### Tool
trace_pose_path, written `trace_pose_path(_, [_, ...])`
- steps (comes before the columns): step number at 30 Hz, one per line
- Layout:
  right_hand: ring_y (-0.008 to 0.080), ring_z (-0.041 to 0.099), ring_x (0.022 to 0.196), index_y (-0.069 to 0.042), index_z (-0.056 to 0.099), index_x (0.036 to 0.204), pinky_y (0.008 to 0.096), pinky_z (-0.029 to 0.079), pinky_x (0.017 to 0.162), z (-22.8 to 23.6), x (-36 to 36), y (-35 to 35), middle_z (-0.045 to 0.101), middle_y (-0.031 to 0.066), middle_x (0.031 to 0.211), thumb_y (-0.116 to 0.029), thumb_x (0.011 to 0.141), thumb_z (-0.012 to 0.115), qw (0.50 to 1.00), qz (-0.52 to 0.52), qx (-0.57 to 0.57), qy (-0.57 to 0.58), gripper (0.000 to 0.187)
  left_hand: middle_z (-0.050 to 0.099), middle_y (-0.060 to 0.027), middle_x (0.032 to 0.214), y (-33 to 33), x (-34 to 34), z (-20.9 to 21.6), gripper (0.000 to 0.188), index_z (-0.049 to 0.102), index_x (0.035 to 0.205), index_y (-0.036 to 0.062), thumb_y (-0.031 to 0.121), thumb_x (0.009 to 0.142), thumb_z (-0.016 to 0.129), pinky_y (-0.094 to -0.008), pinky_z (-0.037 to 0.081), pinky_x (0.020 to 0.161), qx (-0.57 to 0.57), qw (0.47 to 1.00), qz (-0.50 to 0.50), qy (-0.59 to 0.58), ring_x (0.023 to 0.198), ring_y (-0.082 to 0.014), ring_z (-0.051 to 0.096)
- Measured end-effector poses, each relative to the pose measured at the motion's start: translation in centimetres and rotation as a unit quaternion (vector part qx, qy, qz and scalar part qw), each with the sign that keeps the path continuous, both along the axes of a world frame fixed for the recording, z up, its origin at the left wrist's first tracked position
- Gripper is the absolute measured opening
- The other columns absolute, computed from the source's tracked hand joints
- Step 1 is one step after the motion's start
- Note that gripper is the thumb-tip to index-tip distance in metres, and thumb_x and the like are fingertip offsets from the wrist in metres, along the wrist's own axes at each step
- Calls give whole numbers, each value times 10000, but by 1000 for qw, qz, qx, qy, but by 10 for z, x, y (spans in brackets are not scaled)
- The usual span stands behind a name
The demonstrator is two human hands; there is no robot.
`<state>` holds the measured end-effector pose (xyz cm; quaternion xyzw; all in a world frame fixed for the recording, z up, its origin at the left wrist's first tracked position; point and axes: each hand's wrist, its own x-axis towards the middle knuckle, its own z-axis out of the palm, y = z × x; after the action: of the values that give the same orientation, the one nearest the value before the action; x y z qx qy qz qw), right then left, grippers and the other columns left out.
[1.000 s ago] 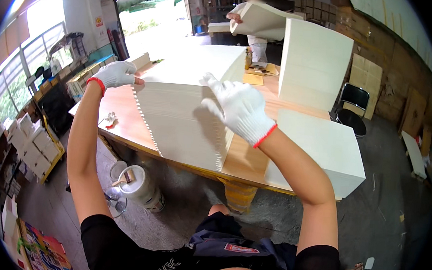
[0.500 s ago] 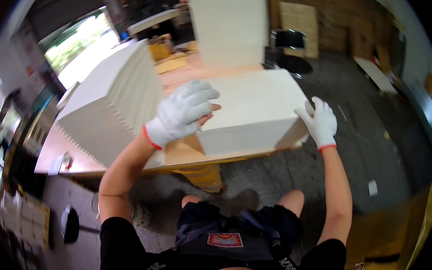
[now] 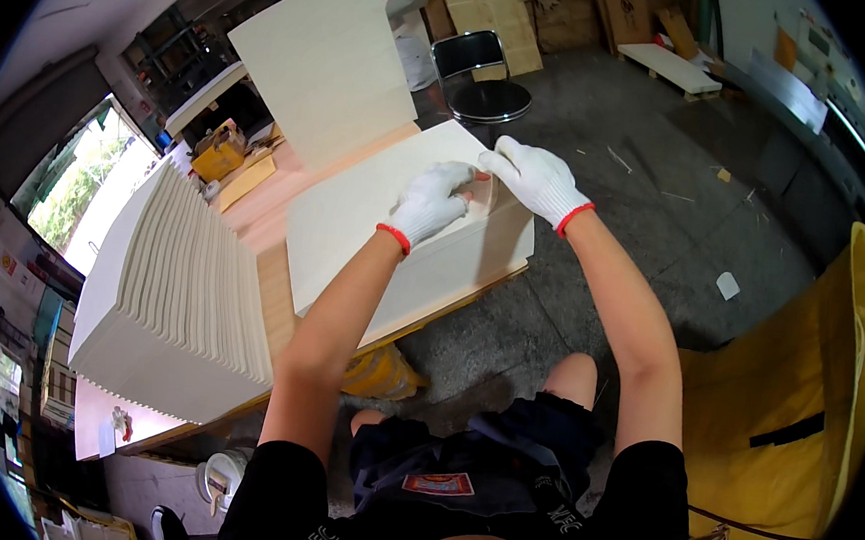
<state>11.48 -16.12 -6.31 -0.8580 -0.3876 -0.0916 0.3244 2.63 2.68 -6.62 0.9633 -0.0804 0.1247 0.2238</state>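
My left hand, in a white knit glove with bare fingertips, lies over the right part of a stack of white sheets. Its thumb and forefinger are bent and a little apart near the stack's right edge. My right hand, gloved likewise, has its fingers closed at the stack's right edge near the far corner, on what looks like the top sheet. Its fingertips are partly hidden. Between the hands the sheet's edge seems slightly curved. The hands are close together.
A taller fanned stack of white sheets stands on the left of the wooden table. Farther back are an upright white stack, a yellow box, a black chair and another person. A yellow cloth bin stands at right.
My left hand has moved right, from the stack's left side to beside my right hand. My right hand has shifted to the far corner. The view has turned rightward.
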Motion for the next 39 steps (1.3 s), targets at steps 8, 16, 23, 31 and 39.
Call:
trace_pose_path(8, [419, 637, 892, -78, 605, 1003, 476, 461, 770, -46, -8, 2, 668, 204, 900, -557, 1013, 402, 965, -69, 223, 120, 521, 676, -75, 1119, 5, -3, -5, 339, 667, 1272, 79, 83, 938, 609, -282, 477, 880, -192, 979, -5, 73, 1109, -154, 617])
trace_pose_path(16, [428, 635, 903, -81, 605, 1026, 487, 464, 761, -57, -6, 4, 664, 201, 912, -480, 1032, 409, 961, -74, 256, 75, 445, 670, -124, 1266, -4, -11, 2, 465, 621, 1323, 54, 189, 892, 730, -355, 457, 1043, -155, 986, -7, 66, 1210, -221, 607])
trace_pose_path(23, [426, 652, 881, -98, 619, 1033, 494, 480, 753, -57, -6, 7, 679, 209, 893, -514, 1024, 408, 962, -76, 249, 80, 466, 667, -140, 1246, 4, -7, -6, 466, 622, 1333, 81, 184, 889, 724, -357, 458, 1046, -198, 979, -24, 49, 1190, -218, 609])
trace_pose_path(31, [416, 665, 839, -97, 613, 1019, 497, 485, 747, -58, -6, 8, 683, 199, 839, -526, 1024, 384, 968, -92, 226, 59, 487, 684, -70, 947, -7, -13, 3, 418, 641, 1286, 93, 154, 885, 741, -313, 505, 798, -162, 982, 24, 92, 839, -142, 610])
trace_pose_path(39, [413, 669, 835, -101, 613, 1021, 499, 488, 742, -61, -6, 8, 682, 205, 836, -523, 1022, 387, 967, -91, 235, 46, 478, 637, -32, 840, -15, -17, 6, 394, 648, 1271, 118, 166, 893, 747, -292, 496, 672, -136, 987, 38, 76, 692, -100, 559])
